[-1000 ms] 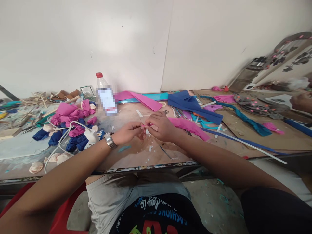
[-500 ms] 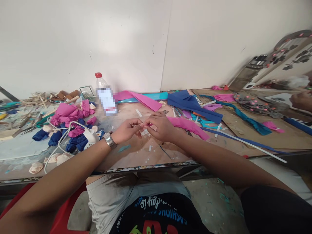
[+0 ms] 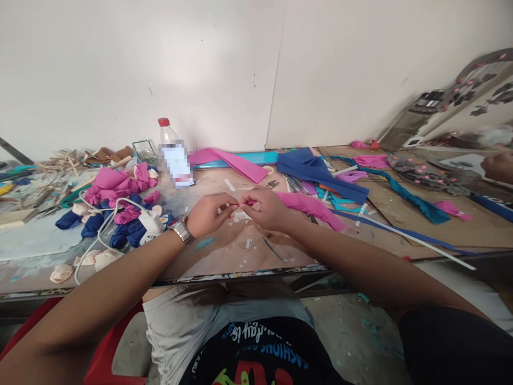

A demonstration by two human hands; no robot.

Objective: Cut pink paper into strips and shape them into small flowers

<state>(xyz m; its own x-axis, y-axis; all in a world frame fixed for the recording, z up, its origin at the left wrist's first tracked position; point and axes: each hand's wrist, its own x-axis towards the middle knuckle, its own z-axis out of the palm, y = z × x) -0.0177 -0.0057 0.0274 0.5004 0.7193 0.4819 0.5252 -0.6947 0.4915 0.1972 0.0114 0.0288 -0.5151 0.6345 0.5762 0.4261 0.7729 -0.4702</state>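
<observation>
Strip [image 3: 308, 207], pink: your left hand [image 3: 210, 214] and right hand [image 3: 267, 209], fingertips nearly meeting, pinch what seems its end; the rest trails toward three o'clock. Light, even pressure should best avoid tearing.

strip [image 3: 310, 207]: pink | band [image 3: 306, 167]: dark blue | bottle cap [image 3: 164, 122]: red

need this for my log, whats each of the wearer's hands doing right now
Left hand: closed, pinching at the narrow end of the pink strip.
Right hand: closed, pinching the pink strip close beside it.
</observation>
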